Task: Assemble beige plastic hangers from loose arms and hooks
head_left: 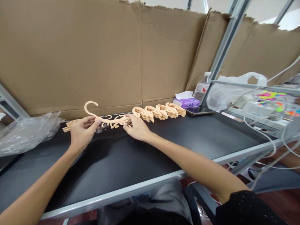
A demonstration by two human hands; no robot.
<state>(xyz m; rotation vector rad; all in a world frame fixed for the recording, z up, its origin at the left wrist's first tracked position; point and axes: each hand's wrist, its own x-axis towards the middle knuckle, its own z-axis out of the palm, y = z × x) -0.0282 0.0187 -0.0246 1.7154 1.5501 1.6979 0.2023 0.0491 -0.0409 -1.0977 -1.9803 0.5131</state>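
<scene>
A peach-coloured plastic hanger (112, 120) is stretched between both hands just above the black tabletop, its large hook (86, 108) pointing up. My left hand (82, 129) pinches it below the hook, thumb in front. Around the hanger's right end, my right hand (138, 127) has its fingers closed; they partly cover that end. Behind and below the hanger lie several loose small curved pieces (114, 126) of the same colour. Flat peach strips (67, 125) stick out to the left of my left hand. Several bunches of looped peach pieces (161, 112) lie in a row beyond my right hand.
A crumpled clear plastic bag (30, 132) is on the left of the black table (131, 159). Back right are a purple tissue pack (187, 102), a dark tablet-like device (199, 111) and a bottle (202, 89). Cardboard (93, 56) walls the back; white cables (260, 134) hang at right.
</scene>
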